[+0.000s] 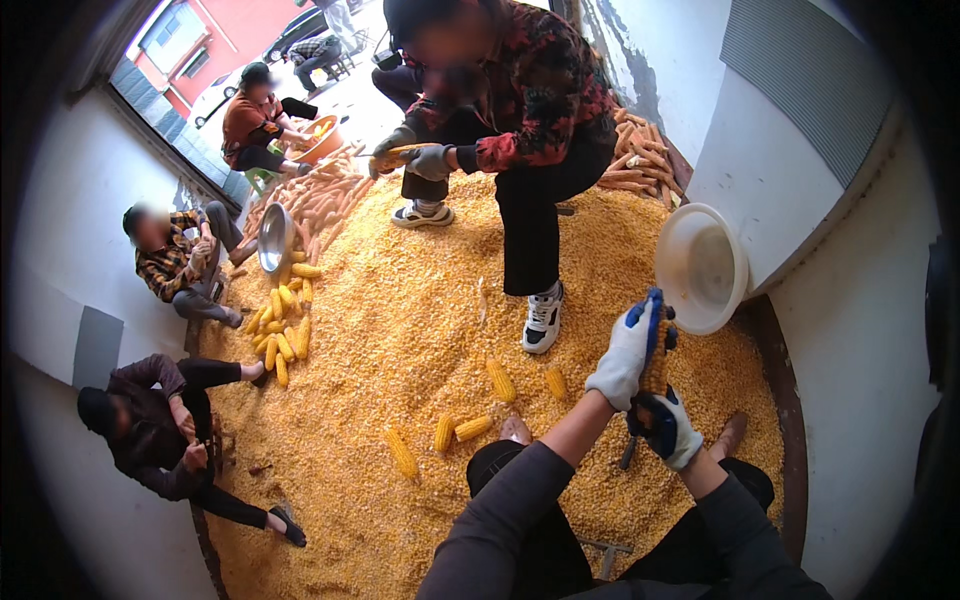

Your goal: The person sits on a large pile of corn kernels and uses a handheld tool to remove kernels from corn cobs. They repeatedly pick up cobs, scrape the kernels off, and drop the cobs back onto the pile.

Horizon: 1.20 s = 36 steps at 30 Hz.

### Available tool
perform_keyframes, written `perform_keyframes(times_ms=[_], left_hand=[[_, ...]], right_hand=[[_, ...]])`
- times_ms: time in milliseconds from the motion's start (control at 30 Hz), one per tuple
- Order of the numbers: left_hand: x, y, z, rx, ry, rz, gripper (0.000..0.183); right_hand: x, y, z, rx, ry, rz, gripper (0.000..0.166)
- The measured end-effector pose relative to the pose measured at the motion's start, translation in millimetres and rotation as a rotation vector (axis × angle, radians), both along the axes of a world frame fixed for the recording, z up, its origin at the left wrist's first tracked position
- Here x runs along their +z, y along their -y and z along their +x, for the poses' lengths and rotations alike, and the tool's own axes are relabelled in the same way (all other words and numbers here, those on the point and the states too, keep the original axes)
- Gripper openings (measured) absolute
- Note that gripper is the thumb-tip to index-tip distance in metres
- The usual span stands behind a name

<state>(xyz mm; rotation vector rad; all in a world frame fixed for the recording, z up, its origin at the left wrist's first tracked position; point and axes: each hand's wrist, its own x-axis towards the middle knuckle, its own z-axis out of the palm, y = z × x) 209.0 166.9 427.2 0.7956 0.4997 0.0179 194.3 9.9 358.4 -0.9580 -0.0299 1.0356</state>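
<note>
Both of my hands wear white work gloves with blue coated palms. My left hand [624,360] is wrapped along one side of a corn cob [658,364], near its upper end. Lower down, my right hand [670,431] closes around the same cob's bottom end. The gloves cover part of the cob, so how many kernels it has left is hard to tell. Just under my right hand, a dark handle-like object [628,454] shows against the loose corn kernels [630,502]. Several whole yellow cobs, one of them this cob [501,380], lie in front of my knees.
A white plastic basin [739,270] leans by the right wall. A person in a patterned jacket [540,82] sits ahead, holding a cob. More people sit along the left. Beside them are a metal bowl [277,238], yellow cobs [285,330] and a pile of stripped cobs [319,191].
</note>
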Motion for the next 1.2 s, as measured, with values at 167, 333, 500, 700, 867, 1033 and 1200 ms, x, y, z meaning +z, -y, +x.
perform_keyframes(times_ms=[167,333,500,700,867,1033,1200], left_hand=[[-19.2,13.0,7.3,0.073,0.083,0.404,0.033],[-6.7,13.0,-4.4,0.162,0.018,0.689,0.048],[-3.3,13.8,-6.1,0.052,0.004,0.460,0.048],[-14.6,8.5,-4.3,0.049,0.118,0.729,0.050],[1.4,11.5,-9.4,-0.191,0.114,0.602,0.049],[10.2,7.5,-14.1,-0.361,0.049,0.446,0.046],[-15.8,8.3,-8.4,-0.255,0.238,0.742,0.046]], right_hand=[[-16.5,13.5,2.2,-0.219,-0.481,0.164,0.027],[1.4,-0.3,-3.2,-0.184,0.217,-0.172,0.024],[-3.6,14.4,-2.2,-0.063,0.194,-0.125,0.011],[0.6,22.0,2.3,0.032,-0.177,0.137,0.025],[-2.6,26.6,12.9,0.092,-0.387,0.350,0.047],[13.7,23.3,12.8,0.079,-0.401,0.342,0.051],[5.1,20.0,13.6,0.085,-0.325,0.310,0.051]])
